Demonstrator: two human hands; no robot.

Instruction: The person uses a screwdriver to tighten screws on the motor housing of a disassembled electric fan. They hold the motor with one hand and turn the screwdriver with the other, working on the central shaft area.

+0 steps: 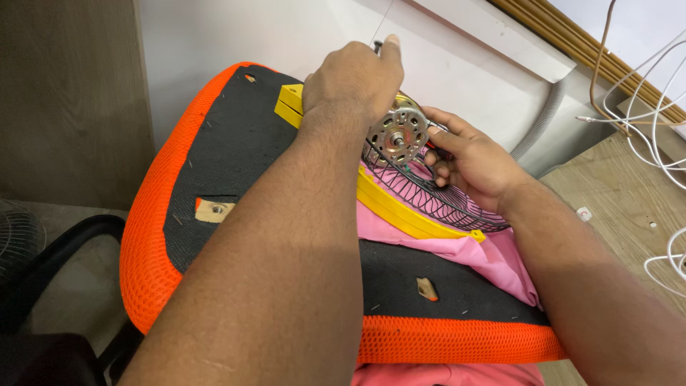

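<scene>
**Desk:** What are the hands doing?

**Photographer:** The left hand point(355, 76) reaches forward with the forearm stretched along the middle of the picture, knuckles up, fingers curled tight round a thin tool point(379, 46) whose dark tip just shows beside the thumb. The right hand point(475, 166) comes in from the right, wrist bent, thumb and fingers spread narrowly against the wire fan guard point(429, 194) and touching the rim of the round metal motor point(399, 134).

**Desk:** Where does the motor sit?

**Photographer:** At the centre of the guard, tilted toward the camera, between the two hands. The guard leans on a yellow frame point(389, 207), which lies on an upturned chair seat point(236, 161) with black cloth and an orange mesh border point(457, 337). A pink cloth point(464, 250) lies under the frame.

**Desk:** Counts?

**Photographer:** Two hands, one motor, one guard, one yellow frame. Three torn spots in the black cloth show bare wood point(213, 210). Several white wires point(654, 93) trail at the right, above a wooden floor point(622, 207). One grey ribbed hose point(539, 129) runs by the white wall point(286, 36).
</scene>
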